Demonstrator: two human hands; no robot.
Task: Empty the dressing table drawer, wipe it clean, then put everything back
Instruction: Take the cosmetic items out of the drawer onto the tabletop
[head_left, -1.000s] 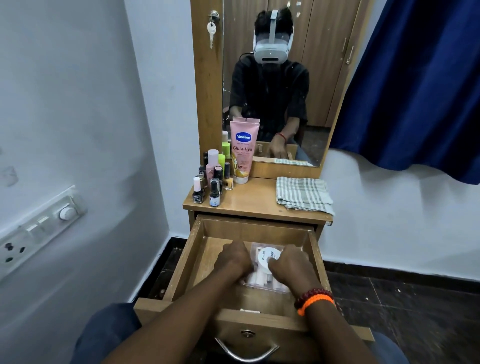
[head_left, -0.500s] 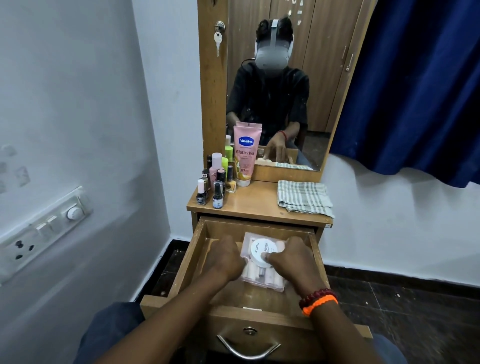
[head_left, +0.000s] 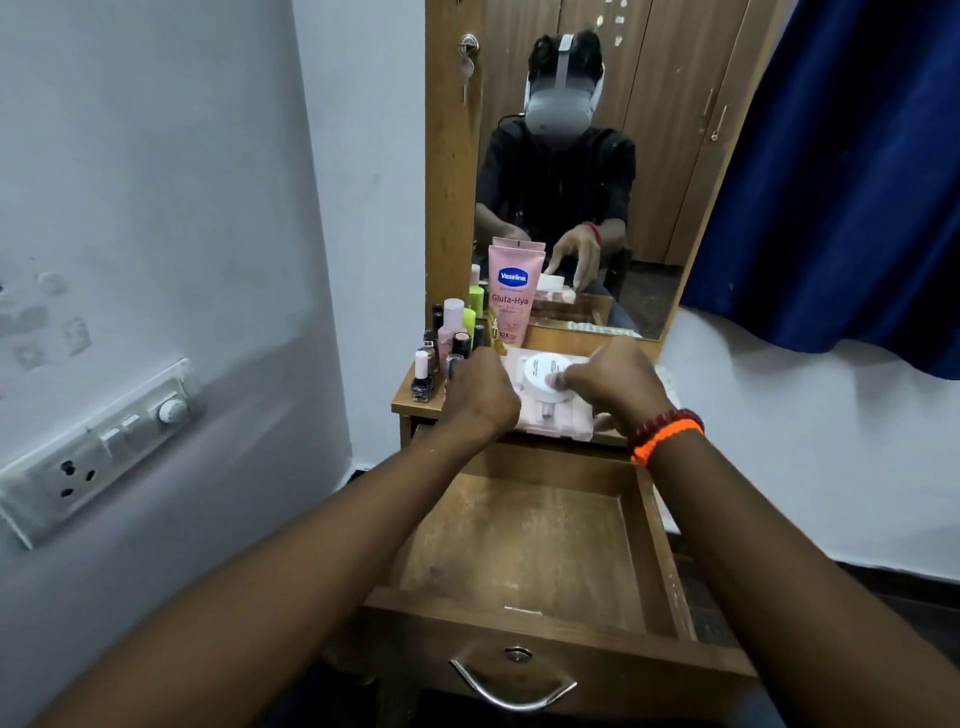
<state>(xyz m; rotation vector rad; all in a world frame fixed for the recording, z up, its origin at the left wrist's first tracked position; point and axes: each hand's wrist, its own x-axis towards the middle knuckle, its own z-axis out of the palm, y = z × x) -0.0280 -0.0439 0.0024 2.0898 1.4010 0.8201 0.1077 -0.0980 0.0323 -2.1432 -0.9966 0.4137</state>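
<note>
With the drawer pulled fully out toward the camera, its bare wooden floor is exposed and nothing lies on it apart from a small pale mark near the front wall. A curved metal handle and a round lock sit on the drawer front.

Both forearms extend forward over the open drawer. The right wrist carries an orange band and a dark red bead band.

Beyond the drawer, both hands hold a clear plastic pouch at the level of the bench top, above its front edge. The pouch is flat, translucent with a pinkish tint, and holds pale items that cannot be identified. A round white jar with a flat lid lies on top of the pouch.
- Left hand: closed in a fist on the left edge of the pouch, knuckles up.
- Right hand: closed on the right edge of the pouch, thumb pressed on the jar lid.

Whether the pouch touches the bench cannot be told.

At the left rear of the bench stands a cluster of nail polish bottles, with a pink Vaseline tube upright behind them against the mirror. A blue curtain hangs at the right.
</note>
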